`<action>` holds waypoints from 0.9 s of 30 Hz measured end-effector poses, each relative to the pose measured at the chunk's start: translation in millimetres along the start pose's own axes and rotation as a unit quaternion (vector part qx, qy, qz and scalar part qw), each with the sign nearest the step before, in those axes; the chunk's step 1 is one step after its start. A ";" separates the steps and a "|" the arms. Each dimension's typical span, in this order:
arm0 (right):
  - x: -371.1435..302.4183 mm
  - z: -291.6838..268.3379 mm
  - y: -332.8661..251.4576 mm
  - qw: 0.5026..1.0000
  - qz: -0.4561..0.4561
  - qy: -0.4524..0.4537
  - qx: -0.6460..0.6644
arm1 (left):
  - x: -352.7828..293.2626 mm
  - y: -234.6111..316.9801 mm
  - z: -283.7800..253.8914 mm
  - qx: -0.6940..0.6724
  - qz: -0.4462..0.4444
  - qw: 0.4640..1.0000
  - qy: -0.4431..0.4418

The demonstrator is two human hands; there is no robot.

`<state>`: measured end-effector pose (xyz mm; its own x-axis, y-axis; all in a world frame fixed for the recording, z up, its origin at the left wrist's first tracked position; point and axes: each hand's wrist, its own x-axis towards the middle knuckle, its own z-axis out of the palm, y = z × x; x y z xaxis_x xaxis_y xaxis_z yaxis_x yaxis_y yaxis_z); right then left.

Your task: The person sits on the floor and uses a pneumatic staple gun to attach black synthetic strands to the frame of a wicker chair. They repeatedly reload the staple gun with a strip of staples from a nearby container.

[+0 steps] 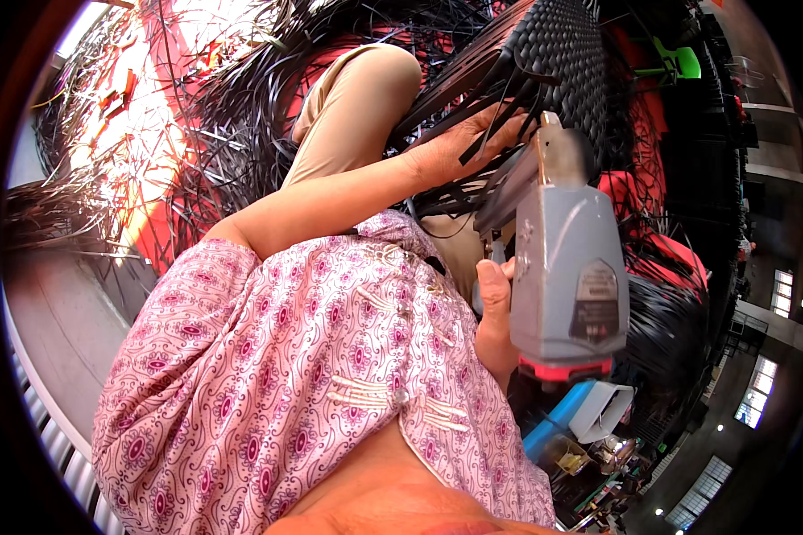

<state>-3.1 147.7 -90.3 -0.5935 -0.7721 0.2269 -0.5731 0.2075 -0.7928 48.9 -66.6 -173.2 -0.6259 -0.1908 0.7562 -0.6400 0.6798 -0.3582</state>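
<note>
A black woven wicker piece (562, 67), with loose strips along its edge, leans across my lap at the upper right. My left hand (473, 143) reaches over to this edge, its fingers closed around a flat black strip (476, 150). My right hand (496, 312) is wrapped round the handle of a grey staple gun (567, 259) with a red end; its body hides most of the fingers. The tool's nose points up at the woven edge, close beside my left fingertips. Whether the nose touches the edge I cannot tell.
Heaps of loose black strips (241, 98) cover a red floor covering (152, 223) at the left and behind. A bright green object (678, 61) stands at the far right. At the lower right are a blue and white container (589, 410) and small cluttered items.
</note>
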 end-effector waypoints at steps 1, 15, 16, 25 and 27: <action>0.6 1.2 -0.2 1.000 0.002 -0.001 0.003 | 1.7 -0.8 0.9 -0.023 -0.011 1.000 0.014; -8.0 4.3 -36.3 0.982 0.061 0.076 0.162 | -8.9 17.3 -9.0 0.149 0.098 0.975 -0.135; -1.8 8.6 -24.1 0.981 0.027 0.067 0.178 | -18.5 20.8 1.4 0.119 0.066 0.984 -0.111; -9.1 -12.0 -8.9 0.996 0.031 0.083 -0.022 | -3.9 -2.7 -4.9 -0.086 -0.013 0.996 -0.021; -2.0 -3.9 0.1 0.997 0.036 0.068 0.010 | 1.1 -5.2 -6.1 -0.300 -0.089 0.949 -0.044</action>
<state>-4.2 151.6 -88.6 -0.7044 -0.6668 0.2434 -0.5158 0.2453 -0.8208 54.3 -66.0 -167.2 -0.5835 -0.3806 0.7175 -0.3859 0.9072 0.1674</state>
